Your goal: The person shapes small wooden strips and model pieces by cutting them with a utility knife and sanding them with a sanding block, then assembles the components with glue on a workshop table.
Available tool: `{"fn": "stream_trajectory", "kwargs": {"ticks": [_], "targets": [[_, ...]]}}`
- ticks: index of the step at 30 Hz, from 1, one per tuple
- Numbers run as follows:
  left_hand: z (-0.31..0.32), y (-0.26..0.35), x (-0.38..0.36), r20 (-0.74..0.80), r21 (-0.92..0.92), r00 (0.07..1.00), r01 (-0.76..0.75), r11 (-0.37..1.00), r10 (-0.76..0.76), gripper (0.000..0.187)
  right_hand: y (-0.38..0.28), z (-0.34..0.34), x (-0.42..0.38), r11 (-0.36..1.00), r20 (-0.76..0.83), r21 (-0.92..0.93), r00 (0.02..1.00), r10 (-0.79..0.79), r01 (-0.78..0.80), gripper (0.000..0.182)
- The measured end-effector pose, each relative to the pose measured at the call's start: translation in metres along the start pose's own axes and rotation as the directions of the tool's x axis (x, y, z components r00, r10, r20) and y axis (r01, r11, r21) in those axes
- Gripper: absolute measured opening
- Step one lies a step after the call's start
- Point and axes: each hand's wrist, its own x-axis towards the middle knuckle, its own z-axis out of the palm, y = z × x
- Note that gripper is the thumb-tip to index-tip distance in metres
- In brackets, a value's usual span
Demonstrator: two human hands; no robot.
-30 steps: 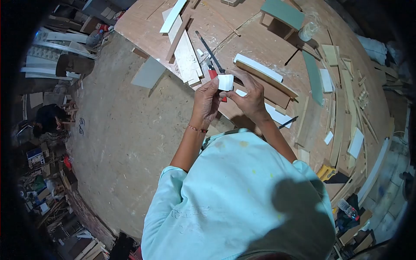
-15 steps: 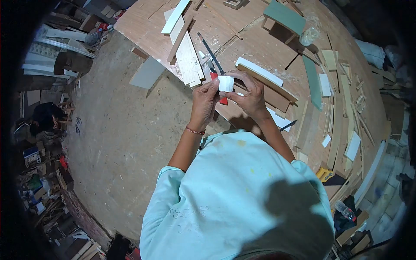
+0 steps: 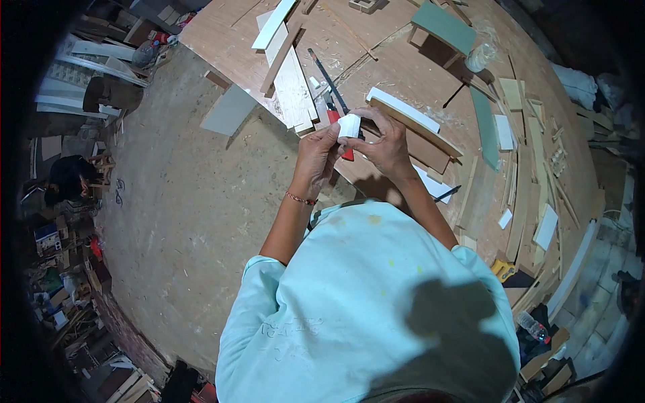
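Observation:
A small white block (image 3: 349, 126) is pinched between my two hands, above the near edge of the wooden table. My left hand (image 3: 316, 153) grips its left side with thumb and fingers. From the right, my right hand (image 3: 388, 142) holds it, thumb below and index finger curved over the top. Just beyond and under the block lies a saw with a red handle (image 3: 333, 115) and a dark blade (image 3: 325, 75), partly hidden by my hands. Right of my right hand, a long wooden piece with a white strip (image 3: 404, 111) rests on the table.
Pale boards (image 3: 293, 94) lie left of the saw at the table (image 3: 222, 33) edge. A small green-topped stand (image 3: 443, 25) and a clear plastic container (image 3: 480, 58) are farther back. Wooden strips (image 3: 521, 201) and a yellow-handled tool (image 3: 502, 270) lie to the right. A person (image 3: 67, 181) sits far left.
The white block has been turned and tilted between my fingers, showing a more angled face. Both hands stay in nearly the same place.

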Motion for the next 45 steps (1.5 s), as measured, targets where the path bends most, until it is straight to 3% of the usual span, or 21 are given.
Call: {"fn": "stream_trajectory", "kwargs": {"ticks": [2, 6, 9, 11, 12, 13, 14, 15, 20, 21, 23, 24, 26, 27, 29, 31, 33, 36, 39, 42, 45], "targets": [[-0.009, -0.005, 0.007, -0.009, -0.156, 0.998, 0.057, 0.986, -0.059, 0.025, 0.000, 0.002, 0.001, 0.999, 0.001, -0.034, 1.000, -0.007, 0.007, 0.043], [-0.016, -0.010, 0.009, -0.051, -0.176, 0.995, 0.071, 0.982, -0.081, 0.027, 0.006, 0.012, 0.001, 0.994, 0.003, -0.064, 0.996, 0.093, -0.092, 0.040], [-0.022, -0.013, 0.005, -0.012, -0.072, 1.000, -0.021, 0.997, 0.020, 0.030, 0.009, 0.022, 0.002, 0.971, -0.001, 0.029, 0.971, 0.238, -0.237, 0.041], [-0.022, -0.016, 0.000, -0.135, 0.199, 0.970, -0.174, 0.965, 0.202, 0.035, 0.015, 0.030, 0.002, 0.941, 0.009, 0.100, 0.946, 0.323, -0.323, 0.042], [-0.026, -0.019, 0.000, -0.141, 0.203, 0.969, -0.173, 0.964, 0.203, 0.035, 0.021, 0.036, 0.000, 0.926, 0.000, 0.105, 0.931, 0.365, -0.363, 0.044], [-0.028, -0.020, -0.001, -0.052, 0.564, 0.901, -0.330, 0.757, 0.431, 0.038, 0.027, 0.042, 0.000, 0.908, -0.007, 0.111, 0.914, 0.407, -0.403, 0.046], [-0.030, -0.022, -0.001, 0.118, 0.817, 0.802, -0.414, 0.402, 0.586, 0.041, 0.032, 0.047, -0.001, 0.906, 0.000, 0.117, 0.912, 0.409, -0.406, 0.046], [-0.031, -0.023, 0.000, 0.196, 0.884, 0.739, -0.417, 0.210, 0.644, 0.044, 0.037, 0.053, -0.002, 0.884, -0.006, 0.154, 0.895, 0.447, -0.441, 0.048], [-0.042, -0.023, 0.022, 0.251, 0.922, 0.704, -0.382, 0.056, 0.664, 0.032, 0.062, 0.086, -0.006, 0.709, 0.027, 0.442, 0.799, 0.601, -0.549, 0.053], [-0.052, -0.030, 0.034, 0.297, 0.918, 0.688, -0.397, 0.001, 0.663, 0.031, 0.086, 0.100, -0.013, 0.753, -0.030, 0.360, 0.799, 0.600, -0.551, 0.045], [-0.071, -0.022, 0.042, 0.346, 0.924, 0.670, -0.366, -0.113, 0.657, 0.029, 0.074, 0.100, -0.004, 0.485, 0.214, 0.625, 0.732, 0.647, -0.612, 0.024], [-0.072, -0.017, 0.043, 0.376, 0.917, 0.672, -0.370, -0.150, 0.638, 0.028, 0.069, 0.103, 0.000, 0.363, 0.284, 0.716, 0.724, 0.629, -0.596, 0.024], [-0.077, -0.013, 0.051, 0.361, 0.922, 0.682, -0.361, -0.137, 0.636, 0.023, 0.079, 0.111, 0.000, 0.475, 0.171, 0.600, 0.684, 0.710, -0.643, 0.027], [-0.079, -0.012, 0.057, 0.349, 0.928, 0.703, -0.349, -0.126, 0.620, 0.019, 0.083, 0.110, -0.001, 0.734, 0.053, 0.313, 0.783, 0.620, -0.603, 0.035], [-0.090, -0.008, 0.066, 0.356, 0.930, 0.711, -0.336, -0.152, 0.606, 0.024, 0.080, 0.106, -0.001, 0.876, -0.082, -0.119, 0.884, 0.461, -0.468, 0.040], [-0.097, -0.006, 0.075, 0.354, 0.930, 0.732, -0.340, -0.138, 0.582, 0.025, 0.087, 0.102, -0.008, 0.871, -0.035, -0.414, 0.960, 0.278, -0.267, 0.040], [-0.098, 0.002, 0.080, 0.273, 0.960, 0.809, -0.262, -0.096, 0.520, 0.024, 0.087, 0.103, -0.015, 0.784, -0.005, -0.525, 0.923, 0.385, -0.330, 0.041], [-0.107, 0.005, 0.094, 0.338, 0.941, 0.769, -0.267, -0.208, 0.542, 0.021, 0.088, 0.105, -0.018, 0.706, 0.024, -0.637, 0.908, 0.419, -0.309, 0.039], [-0.109, 0.006, 0.102, 0.314, 0.949, 0.790, -0.242, -0.204, 0.526, 0.018, 0.105, 0.115, -0.018, 0.657, 0.006, -0.701, 0.919, 0.394, -0.277, 0.032], [-0.113, 0.007, 0.107, 0.264, 0.962, 0.829, -0.192, -0.193, 0.493, 0.017, 0.099, 0.117, -0.011, 0.669, 0.034, -0.657, 0.873, 0.486, -0.347, 0.037], [-0.113, 0.008, 0.112, 0.266, 0.957, 0.838, -0.171, -0.235, 0.477, 0.020, 0.085, 0.116, -0.002, 0.716, -0.027, -0.434, 0.802, 0.596, -0.547, 0.035]]}}
